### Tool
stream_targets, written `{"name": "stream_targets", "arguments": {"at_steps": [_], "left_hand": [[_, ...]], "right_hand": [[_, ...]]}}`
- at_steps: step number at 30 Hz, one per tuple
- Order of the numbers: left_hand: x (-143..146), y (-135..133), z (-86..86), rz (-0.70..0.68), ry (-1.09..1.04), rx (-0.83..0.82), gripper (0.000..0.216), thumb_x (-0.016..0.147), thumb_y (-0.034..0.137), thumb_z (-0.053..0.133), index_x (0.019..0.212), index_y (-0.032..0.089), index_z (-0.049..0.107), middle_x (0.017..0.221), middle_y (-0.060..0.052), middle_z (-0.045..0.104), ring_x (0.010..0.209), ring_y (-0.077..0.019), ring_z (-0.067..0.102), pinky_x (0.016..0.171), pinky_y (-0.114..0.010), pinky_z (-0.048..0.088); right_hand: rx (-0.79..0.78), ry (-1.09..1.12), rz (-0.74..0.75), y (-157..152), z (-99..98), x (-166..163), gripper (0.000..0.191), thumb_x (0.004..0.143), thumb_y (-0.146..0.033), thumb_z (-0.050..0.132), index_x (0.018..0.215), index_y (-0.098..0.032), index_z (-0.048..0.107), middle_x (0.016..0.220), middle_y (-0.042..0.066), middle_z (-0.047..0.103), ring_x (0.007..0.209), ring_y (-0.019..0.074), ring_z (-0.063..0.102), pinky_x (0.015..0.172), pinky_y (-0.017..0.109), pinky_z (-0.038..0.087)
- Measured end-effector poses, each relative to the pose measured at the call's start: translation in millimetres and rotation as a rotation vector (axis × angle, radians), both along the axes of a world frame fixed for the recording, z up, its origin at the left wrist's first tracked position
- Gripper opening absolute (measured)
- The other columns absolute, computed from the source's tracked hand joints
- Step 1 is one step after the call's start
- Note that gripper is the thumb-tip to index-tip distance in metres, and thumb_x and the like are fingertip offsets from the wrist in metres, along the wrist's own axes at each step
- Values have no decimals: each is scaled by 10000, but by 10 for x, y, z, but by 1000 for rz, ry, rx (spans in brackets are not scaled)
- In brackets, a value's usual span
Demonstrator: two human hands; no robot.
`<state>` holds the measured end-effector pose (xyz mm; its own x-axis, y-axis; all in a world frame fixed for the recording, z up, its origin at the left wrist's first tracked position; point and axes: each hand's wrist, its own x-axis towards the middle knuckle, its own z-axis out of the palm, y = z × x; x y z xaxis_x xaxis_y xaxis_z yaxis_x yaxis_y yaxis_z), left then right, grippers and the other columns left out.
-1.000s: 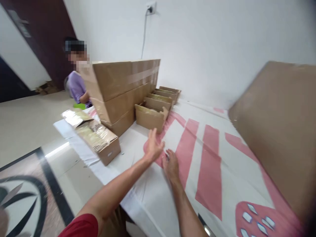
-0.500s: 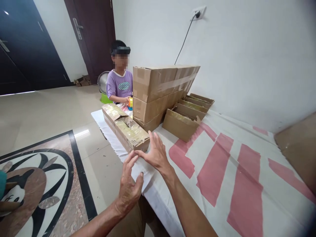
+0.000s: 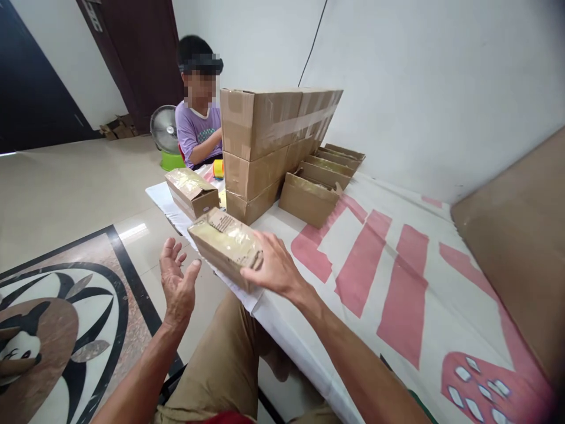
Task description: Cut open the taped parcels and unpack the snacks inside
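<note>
A taped cardboard box (image 3: 225,241) lies along the near table edge, tilted a little. My right hand (image 3: 276,265) grips its near end, thumb on one side and fingers over the other. My left hand (image 3: 179,280) hangs in the air left of that box, fingers apart, touching nothing. Behind the gripped box, a second taped cardboard box (image 3: 192,191) rests on the table corner, apart from it. To the right of both rises a stack of larger cardboard boxes (image 3: 269,126).
A row of open cardboard boxes (image 3: 311,197) stands right of the stack on the red-and-white tablecloth (image 3: 362,277). A person (image 3: 200,126) sits across the table near a yellow tape roll (image 3: 218,169). A fan (image 3: 164,129) stands behind. A large cardboard box (image 3: 512,235) is at right.
My right hand has taken hold of the nearer box, now separated from the one behind. My left hand has moved left, away from it. The view has shifted right and down.
</note>
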<state>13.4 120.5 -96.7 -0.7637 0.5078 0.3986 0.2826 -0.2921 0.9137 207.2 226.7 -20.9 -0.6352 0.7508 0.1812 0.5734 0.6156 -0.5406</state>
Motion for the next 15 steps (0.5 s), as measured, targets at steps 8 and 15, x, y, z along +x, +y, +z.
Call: {"name": "stream_targets", "arguments": {"at_steps": [8, 15], "left_hand": [[277, -49, -223, -171, -130, -100, 690, 902, 484, 669, 1503, 200, 486, 1407, -145, 633, 1319, -318, 597, 1182, -496, 413], [344, -108, -284, -95, -170, -139, 720, 885, 459, 715, 1513, 216, 459, 1375, -128, 639, 1258, -292, 626, 1108, -437, 486]], "right_hand": [[-163, 74, 29, -634, -241, 1097, 989, 741, -456, 837, 1603, -292, 380, 1645, 137, 400, 1497, 385, 400, 1186, 580, 410], [-76, 205, -95, 440, -660, 876, 279, 954, -268, 553, 1153, -256, 748, 1200, 81, 741, 1045, 240, 718, 992, 427, 565]]}}
